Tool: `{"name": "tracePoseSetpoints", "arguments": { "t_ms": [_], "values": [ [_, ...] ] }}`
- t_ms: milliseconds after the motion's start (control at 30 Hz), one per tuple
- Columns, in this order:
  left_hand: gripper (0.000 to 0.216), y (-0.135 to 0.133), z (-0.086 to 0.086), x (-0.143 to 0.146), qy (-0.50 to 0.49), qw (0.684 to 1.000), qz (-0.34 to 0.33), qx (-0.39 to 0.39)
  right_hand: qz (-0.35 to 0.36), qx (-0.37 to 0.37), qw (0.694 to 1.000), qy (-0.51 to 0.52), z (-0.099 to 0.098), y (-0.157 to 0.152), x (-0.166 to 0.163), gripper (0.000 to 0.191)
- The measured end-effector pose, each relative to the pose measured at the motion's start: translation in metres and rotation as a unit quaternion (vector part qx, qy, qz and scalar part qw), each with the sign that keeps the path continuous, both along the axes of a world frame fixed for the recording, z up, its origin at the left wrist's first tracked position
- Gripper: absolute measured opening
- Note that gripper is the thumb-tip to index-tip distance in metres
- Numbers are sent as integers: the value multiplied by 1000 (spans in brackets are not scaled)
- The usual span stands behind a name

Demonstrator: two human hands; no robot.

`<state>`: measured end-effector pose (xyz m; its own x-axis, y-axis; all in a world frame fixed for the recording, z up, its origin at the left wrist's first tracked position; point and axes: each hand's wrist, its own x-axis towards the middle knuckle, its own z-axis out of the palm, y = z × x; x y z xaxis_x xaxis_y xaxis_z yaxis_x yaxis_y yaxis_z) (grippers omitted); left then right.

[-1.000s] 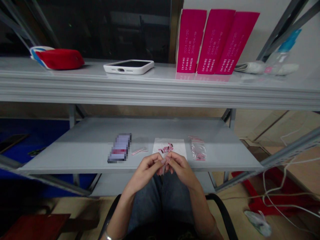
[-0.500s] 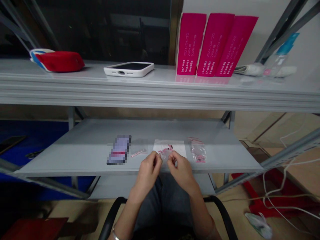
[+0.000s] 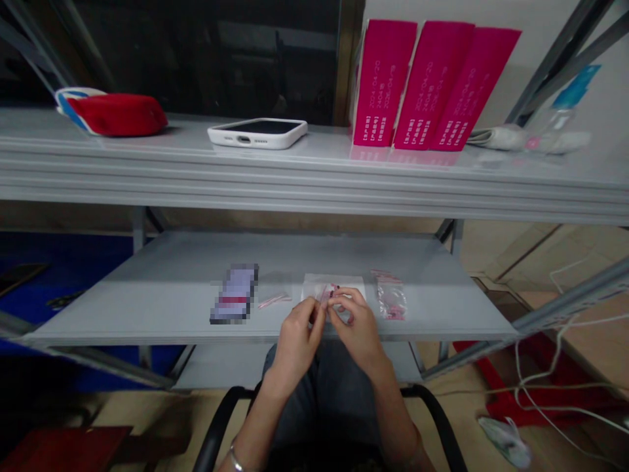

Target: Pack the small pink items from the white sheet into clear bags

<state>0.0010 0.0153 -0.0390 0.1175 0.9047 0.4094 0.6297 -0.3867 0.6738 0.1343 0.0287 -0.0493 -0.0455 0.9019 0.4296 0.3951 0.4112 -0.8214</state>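
My left hand [image 3: 299, 335] pinches a small clear plastic bag [image 3: 324, 296] with a pinkish strip, just above the lower shelf's front edge. My right hand [image 3: 358, 328] meets it from the right, thumb and fingertips closed at the bag's edge, the other fingers curled loosely. Beneath and behind the hands lies a white sheet of paper [image 3: 310, 280], with small pink and dark pieces [image 3: 335, 288] partly covered by my fingers. To the right rests a clear zip bag [image 3: 390, 295] with pink pieces at its bottom. Flat clear zip bags [image 3: 275, 292] lie to the left.
A phone with a blurred screen [image 3: 234, 293] lies on the lower shelf [image 3: 162, 282]. The upper shelf holds a red case [image 3: 120, 115], a white-cased phone [image 3: 258, 134], pink boxes [image 3: 386, 85], and a spray bottle [image 3: 565, 115]. Chair armrests [image 3: 221, 419] flank my forearms.
My hands have come closer together, with the right hand moving left and its fingers reaching over the bag. The bag now stands more upright between the fingertips. The view has shifted slightly.
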Motion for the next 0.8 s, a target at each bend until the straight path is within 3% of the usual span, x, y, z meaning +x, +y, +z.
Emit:
{"name": "tracePoseSetpoints", "arguments": {
  "t_ms": [200,367,633,667,800],
  "values": [
    [19,0,2,0,32,999,-24,-1,33,-23,998,41,1,3,9,13],
    [17,1,5,-2,57,997,-51,17,110,-66,990,51,4,4,11,16],
    [8,1,9,-7,83,991,-97,40,98,-53,993,-27,-9,8,22,35],
    [12,2,9,-10,85,990,-100,43,100,-54,993,-42,-9,8,25,36],
    [68,7,6,-21,123,984,-130,29,120,-58,988,-80,-9,7,33,38]
  ]
}}
